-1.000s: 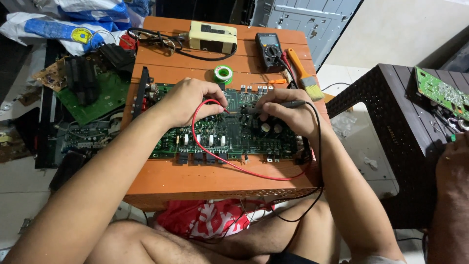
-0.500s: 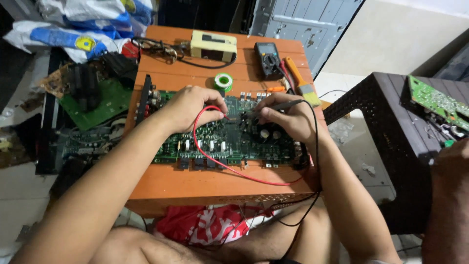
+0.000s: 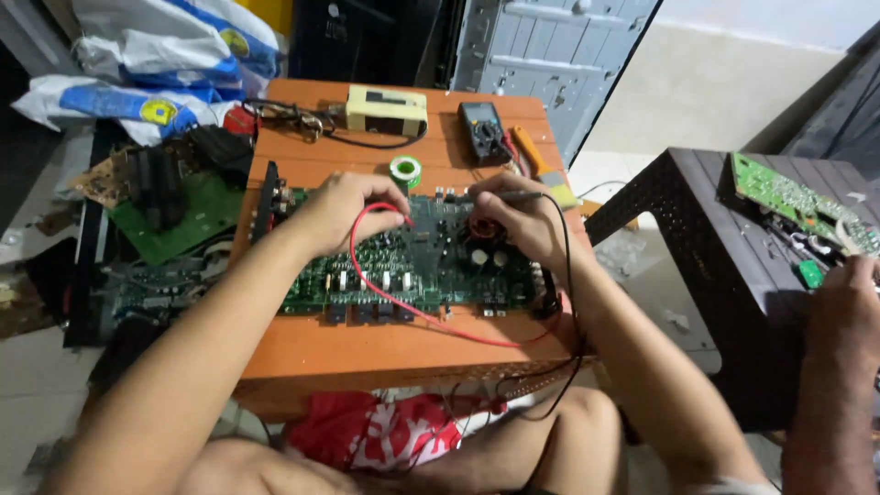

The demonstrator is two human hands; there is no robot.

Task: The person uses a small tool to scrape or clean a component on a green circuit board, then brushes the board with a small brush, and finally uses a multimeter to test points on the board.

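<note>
At frame centre, the left hand (image 3: 344, 211) pinches a red probe lead (image 3: 403, 307) and the right hand (image 3: 513, 215) a black probe (image 3: 513, 195), both tight-gripped over the flat green circuit board (image 3: 412, 275) on the orange tabletop (image 3: 367, 353).

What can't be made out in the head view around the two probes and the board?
- Probe tips: hidden under the left hand and right hand; contact points on the circuit board unseen.
- Multimeter: its display is too small to read.
- Red lead and black lead: far ends drop past the table edge, hidden.
- Second green board: cut off by the right edge; another person's hand covers part.
</note>
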